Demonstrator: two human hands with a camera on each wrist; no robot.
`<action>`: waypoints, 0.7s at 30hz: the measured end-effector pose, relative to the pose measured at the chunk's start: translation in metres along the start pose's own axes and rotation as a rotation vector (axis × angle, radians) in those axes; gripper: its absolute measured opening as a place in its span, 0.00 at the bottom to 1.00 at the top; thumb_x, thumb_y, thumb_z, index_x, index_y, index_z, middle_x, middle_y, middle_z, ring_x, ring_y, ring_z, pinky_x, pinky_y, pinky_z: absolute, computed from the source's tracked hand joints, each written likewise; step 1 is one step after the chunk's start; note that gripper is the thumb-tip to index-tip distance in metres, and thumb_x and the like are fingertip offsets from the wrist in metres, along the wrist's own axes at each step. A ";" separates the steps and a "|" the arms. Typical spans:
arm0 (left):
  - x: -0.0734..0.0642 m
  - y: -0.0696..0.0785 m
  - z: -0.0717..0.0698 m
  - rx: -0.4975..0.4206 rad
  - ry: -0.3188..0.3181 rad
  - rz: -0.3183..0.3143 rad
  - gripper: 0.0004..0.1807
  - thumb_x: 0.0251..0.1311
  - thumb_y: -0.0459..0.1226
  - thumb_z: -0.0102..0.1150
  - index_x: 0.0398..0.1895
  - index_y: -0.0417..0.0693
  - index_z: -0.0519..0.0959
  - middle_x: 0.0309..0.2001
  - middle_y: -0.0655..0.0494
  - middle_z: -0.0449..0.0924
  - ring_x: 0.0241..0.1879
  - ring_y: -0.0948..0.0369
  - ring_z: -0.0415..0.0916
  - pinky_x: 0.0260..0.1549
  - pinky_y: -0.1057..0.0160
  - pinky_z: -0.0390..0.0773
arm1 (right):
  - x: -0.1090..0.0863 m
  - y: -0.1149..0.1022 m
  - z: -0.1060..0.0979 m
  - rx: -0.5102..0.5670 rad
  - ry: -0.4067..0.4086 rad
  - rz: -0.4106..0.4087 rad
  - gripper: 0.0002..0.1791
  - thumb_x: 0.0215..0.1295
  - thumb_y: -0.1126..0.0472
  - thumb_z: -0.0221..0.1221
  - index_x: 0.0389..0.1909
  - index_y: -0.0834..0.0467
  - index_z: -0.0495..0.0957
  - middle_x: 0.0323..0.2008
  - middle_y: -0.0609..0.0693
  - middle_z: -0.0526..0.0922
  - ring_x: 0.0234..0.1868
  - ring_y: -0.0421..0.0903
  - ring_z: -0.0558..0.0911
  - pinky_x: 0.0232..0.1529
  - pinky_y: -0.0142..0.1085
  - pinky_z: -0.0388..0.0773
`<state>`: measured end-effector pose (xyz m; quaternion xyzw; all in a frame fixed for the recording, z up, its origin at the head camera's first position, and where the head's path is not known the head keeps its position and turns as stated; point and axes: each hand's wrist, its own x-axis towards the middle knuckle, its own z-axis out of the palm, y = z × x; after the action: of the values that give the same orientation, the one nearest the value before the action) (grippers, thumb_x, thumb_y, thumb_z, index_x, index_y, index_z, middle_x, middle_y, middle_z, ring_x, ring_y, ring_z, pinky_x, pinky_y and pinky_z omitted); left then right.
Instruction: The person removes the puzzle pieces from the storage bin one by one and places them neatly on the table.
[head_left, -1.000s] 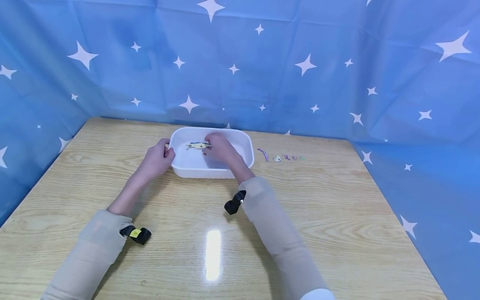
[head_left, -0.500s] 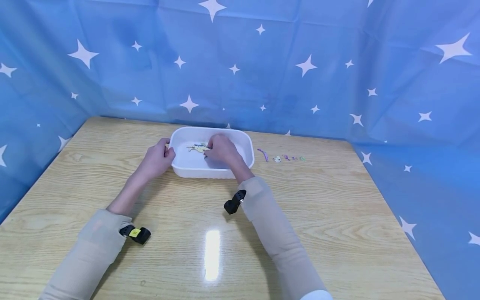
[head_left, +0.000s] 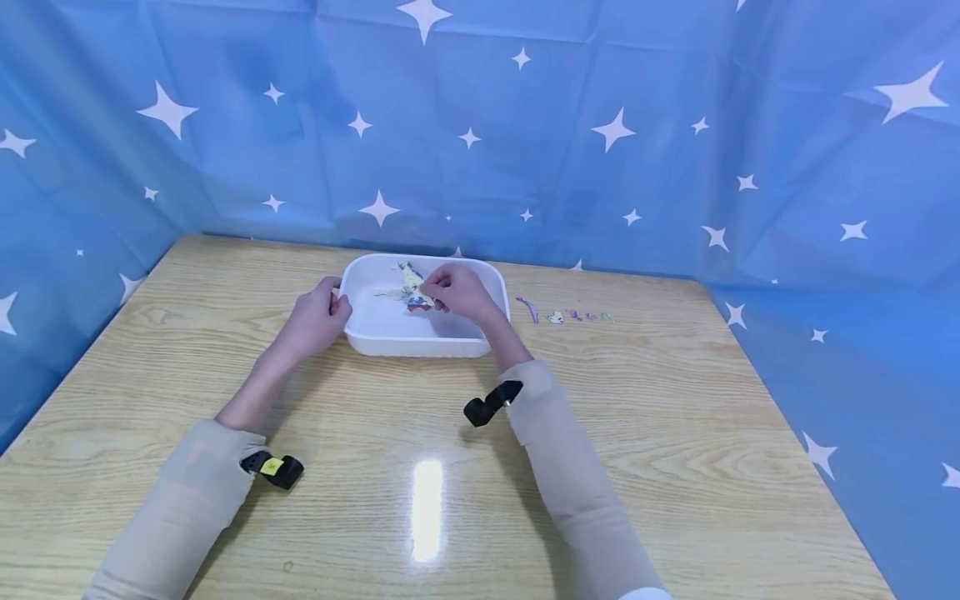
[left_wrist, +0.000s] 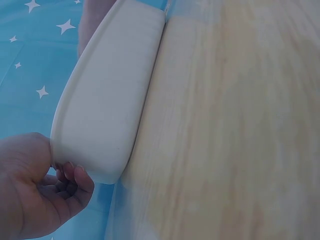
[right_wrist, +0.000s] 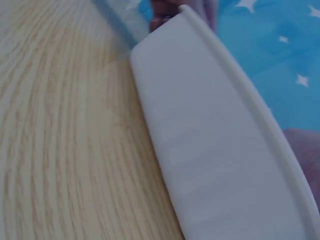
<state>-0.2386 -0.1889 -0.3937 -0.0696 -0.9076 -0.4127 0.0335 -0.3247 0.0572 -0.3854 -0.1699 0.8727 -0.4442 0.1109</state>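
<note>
A white plastic basin [head_left: 416, 347] stands near the back of the table. My left hand [head_left: 318, 315] grips its left end at the rim; the left wrist view shows the thumb and curled fingers of that hand [left_wrist: 42, 187] at the basin's corner. Inside the basin, my right hand [head_left: 459, 292] pinches a thin flat piece [head_left: 414, 290], pale yellow with blue and red patches, like a cutout or sticker. A further pale bit lies beside it on the basin floor, too small to make out. In the right wrist view the basin wall [right_wrist: 200, 130] hides most of the right hand.
To the right of the basin lies a row of small flat pieces: a long purple strip [head_left: 528, 309], a white dark-edged piece [head_left: 555, 317], purple bits [head_left: 574, 315] and a green one [head_left: 607, 317]. A blue star-patterned curtain [head_left: 480, 167] hangs behind the wooden table [head_left: 637, 433].
My right hand has lifted slightly and shifted right, and the flat piece has turned from lying sideways to a steeper slant. The left hand and basin have barely moved.
</note>
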 end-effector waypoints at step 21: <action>0.000 -0.001 0.001 -0.013 -0.004 -0.005 0.26 0.74 0.34 0.39 0.69 0.24 0.62 0.29 0.49 0.68 0.24 0.58 0.67 0.22 0.64 0.68 | -0.050 0.006 -0.043 0.366 0.165 -0.053 0.10 0.74 0.63 0.58 0.48 0.66 0.74 0.36 0.58 0.79 0.31 0.47 0.82 0.40 0.42 0.83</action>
<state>-0.2385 -0.1889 -0.3944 -0.0686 -0.9051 -0.4186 0.0303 -0.2948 0.1119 -0.3626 -0.1329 0.7787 -0.6106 0.0565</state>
